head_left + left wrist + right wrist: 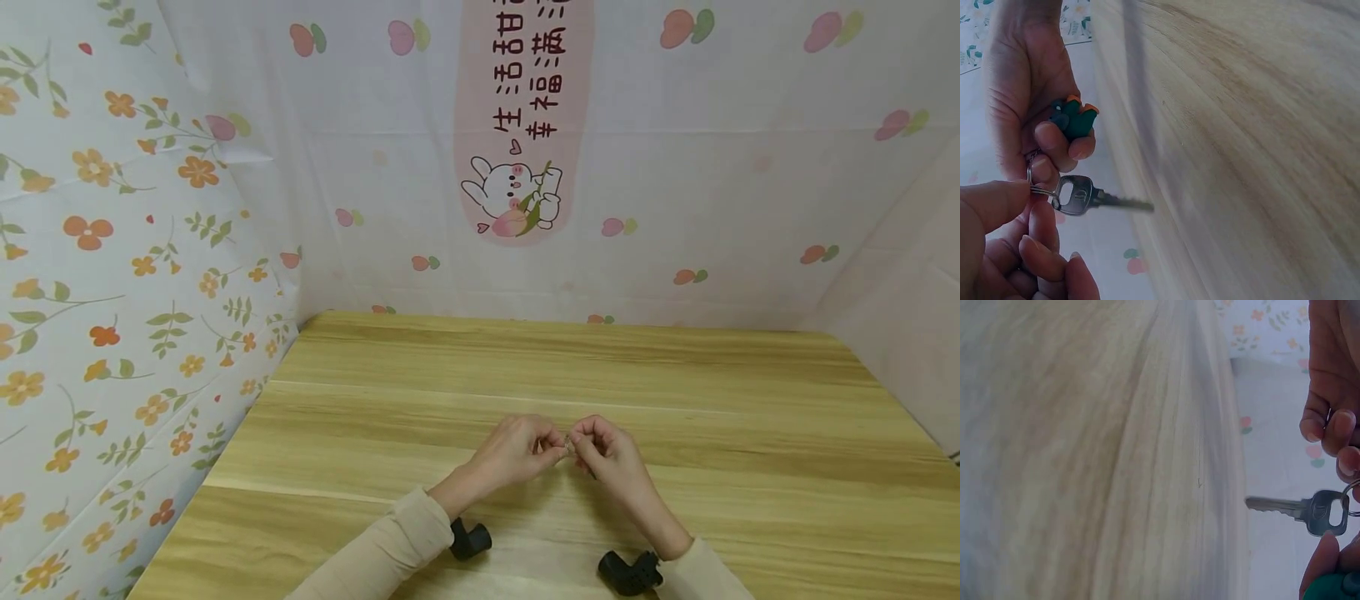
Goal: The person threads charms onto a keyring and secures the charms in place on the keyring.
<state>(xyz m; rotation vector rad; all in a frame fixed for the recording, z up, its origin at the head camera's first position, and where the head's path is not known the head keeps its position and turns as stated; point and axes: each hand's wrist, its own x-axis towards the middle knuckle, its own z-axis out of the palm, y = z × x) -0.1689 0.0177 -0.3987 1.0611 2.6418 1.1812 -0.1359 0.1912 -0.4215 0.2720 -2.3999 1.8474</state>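
Both hands meet over the middle of the table. My left hand (pixel 517 450) pinches a thin metal key ring (pixel 1041 190) between thumb and fingers. My right hand (pixel 611 458) has its fingertips at the same ring, and a small dark green figure with orange edges (pixel 1079 122) is tucked in its curled fingers. A short chain (pixel 1034 154) runs from beside the figure towards the ring. The silver key (pixel 1074 195) hangs on the ring, its toothed blade pointing away from the hands. In the right wrist view the key (pixel 1322 512) shows side-on, with the figure (pixel 1335 589) partly cut off below.
The wood-grain table (pixel 360 417) reaches back to a white printed curtain (pixel 360 183). Floral cloth (pixel 135 275) hangs on the left. Black curved pieces sit by the left forearm (pixel 471 542) and by the right forearm (pixel 628 573).
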